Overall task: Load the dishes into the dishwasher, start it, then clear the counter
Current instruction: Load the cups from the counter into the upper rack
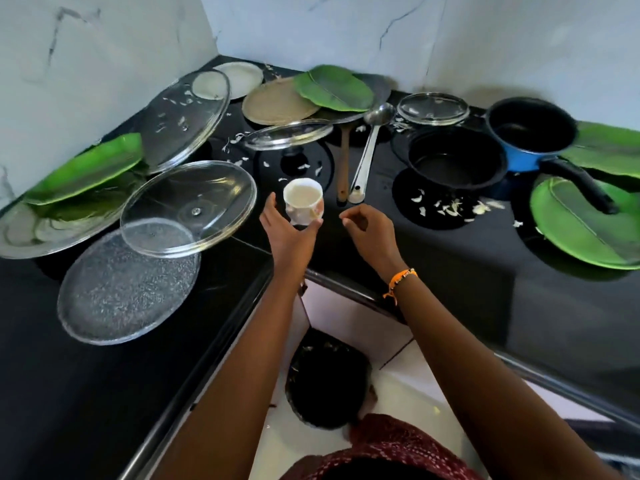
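Note:
My left hand (289, 230) grips a small white cup (303, 199) from below, above the front corner of the black counter (450, 265). My right hand (369, 233) hovers just right of the cup with fingers loosely curled and nothing in them. Glass lids (188, 206) and a textured glass plate (128, 289) lie on the left. A steel ladle (372, 140) and a wooden-handled utensil (343, 161) lie behind the cup. A black pan (455, 161) and a blue saucepan (533, 133) stand at the right.
Green leaf-shaped plates (581, 226) sit at the right edge, another (86, 168) on a steel tray at the left, one (332, 88) at the back. White food scraps (450, 207) litter the counter. A dark bin (325, 379) stands on the floor below the corner.

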